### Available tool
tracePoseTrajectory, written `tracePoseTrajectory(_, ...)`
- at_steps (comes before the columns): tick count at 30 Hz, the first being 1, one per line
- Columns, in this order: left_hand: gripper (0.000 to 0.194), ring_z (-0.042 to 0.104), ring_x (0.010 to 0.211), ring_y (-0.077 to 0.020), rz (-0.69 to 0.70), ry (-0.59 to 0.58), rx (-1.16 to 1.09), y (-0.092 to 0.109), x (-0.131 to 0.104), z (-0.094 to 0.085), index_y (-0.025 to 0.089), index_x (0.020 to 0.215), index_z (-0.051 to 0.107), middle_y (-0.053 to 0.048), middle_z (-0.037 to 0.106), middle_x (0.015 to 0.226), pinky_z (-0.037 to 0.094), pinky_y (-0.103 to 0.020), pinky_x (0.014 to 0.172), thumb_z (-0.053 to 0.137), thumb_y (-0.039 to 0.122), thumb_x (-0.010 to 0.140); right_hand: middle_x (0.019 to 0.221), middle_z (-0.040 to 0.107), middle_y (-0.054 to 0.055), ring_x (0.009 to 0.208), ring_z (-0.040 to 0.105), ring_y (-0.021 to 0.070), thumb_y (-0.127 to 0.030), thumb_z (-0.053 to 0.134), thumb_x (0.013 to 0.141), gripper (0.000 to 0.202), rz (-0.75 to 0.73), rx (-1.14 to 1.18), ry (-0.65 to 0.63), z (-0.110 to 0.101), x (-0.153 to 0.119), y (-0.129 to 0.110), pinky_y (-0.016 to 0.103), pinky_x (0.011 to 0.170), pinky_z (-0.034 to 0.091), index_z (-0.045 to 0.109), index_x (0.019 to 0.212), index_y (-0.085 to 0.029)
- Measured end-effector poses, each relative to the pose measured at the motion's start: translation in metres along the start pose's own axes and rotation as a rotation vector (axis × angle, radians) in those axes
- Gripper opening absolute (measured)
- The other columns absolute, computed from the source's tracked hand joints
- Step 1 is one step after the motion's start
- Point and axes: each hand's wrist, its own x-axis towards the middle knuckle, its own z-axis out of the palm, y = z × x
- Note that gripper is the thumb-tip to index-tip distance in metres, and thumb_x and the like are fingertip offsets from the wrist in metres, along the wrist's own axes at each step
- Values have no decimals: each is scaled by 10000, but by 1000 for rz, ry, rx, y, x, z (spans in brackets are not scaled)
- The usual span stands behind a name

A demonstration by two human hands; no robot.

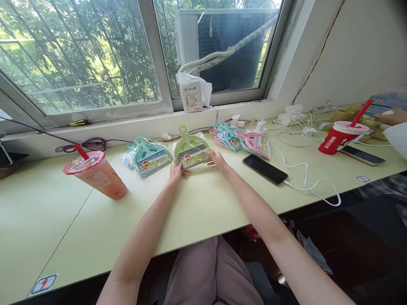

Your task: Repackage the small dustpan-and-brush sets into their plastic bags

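Observation:
A green mini dustpan and brush set [190, 144] in a clear wrapper is tilted up at the back of the table. My left hand [176, 170] grips its lower left corner, fingers partly behind it. At its right edge my right hand [216, 158] holds on too, thumb in front. To the left lie blue dustpan sets [149, 154] in the same wrapping, one overlapping another. On the right another blue set [228, 134] and a pink set [256, 143] rest in a loose pile.
A tall pink drink cup [100, 176] stands at left, a red cup [341, 136] at right. A black phone [265, 168] lies right of my hands, joined to a white cable [305, 186]. A white box [192, 96] sits on the windowsill. Another person's hand [391, 116] shows far right.

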Motion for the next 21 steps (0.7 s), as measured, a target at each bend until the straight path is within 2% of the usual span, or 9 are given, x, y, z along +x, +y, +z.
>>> tracePoseTrajectory(2, 251, 606, 433, -105, 40, 8, 21, 0, -2, 1, 196, 1116, 434, -24, 613, 875, 437, -198, 360, 509, 286, 894, 962, 709, 57, 672, 679, 126, -425, 751, 751, 378, -45, -96, 62, 2, 3, 5, 196, 527, 548, 612, 1000, -177)
tracePoseTrajectory(4, 374, 592, 422, -104, 107, 6, 64, -1, -5, 3, 196, 1126, 451, -60, 641, 959, 429, -215, 359, 585, 422, 860, 915, 704, 45, 685, 668, 126, -403, 823, 652, 424, -78, -166, 161, 4, 6, 11, 187, 514, 536, 620, 948, -178)
tracePoseTrajectory(6, 532, 595, 438, -111, 162, 12, 131, -2, -8, 5, 195, 1132, 462, -85, 654, 1001, 438, -225, 377, 691, 506, 767, 865, 700, 34, 672, 654, 124, -381, 834, 629, 396, -92, -191, 223, 6, 9, 15, 187, 504, 528, 629, 901, -178)
tracePoseTrajectory(8, 611, 597, 453, -120, 187, 54, 198, -4, -9, 5, 191, 1126, 476, -89, 658, 974, 453, -235, 401, 768, 503, 689, 829, 698, 25, 643, 643, 118, -359, 831, 631, 363, -99, -182, 242, 8, 9, 17, 188, 499, 523, 633, 875, -178)
tracePoseTrajectory(12, 482, 563, 419, -103, 204, 132, 211, -9, -6, 5, 191, 1104, 501, -74, 649, 941, 431, -234, 395, 721, 443, 757, 810, 697, 16, 548, 633, 103, -361, 822, 655, 359, -114, -139, 222, 12, 5, 13, 181, 464, 503, 623, 890, -176)
tracePoseTrajectory(17, 287, 528, 378, -73, 197, 117, 109, -11, -5, 11, 190, 1085, 479, -28, 619, 873, 415, -214, 383, 559, 376, 882, 900, 708, 42, 421, 603, 90, -364, 671, 829, 247, -99, -43, 159, 9, 2, 5, 170, 337, 392, 586, 946, -163)
tracePoseTrajectory(21, 239, 537, 367, -76, 203, 84, 85, -12, -5, 17, 185, 1070, 452, -22, 611, 861, 391, -206, 363, 497, 360, 913, 865, 715, 50, 411, 607, 105, -269, 575, 896, 126, -17, 53, 157, 5, 4, 5, 182, 346, 410, 576, 941, -151)
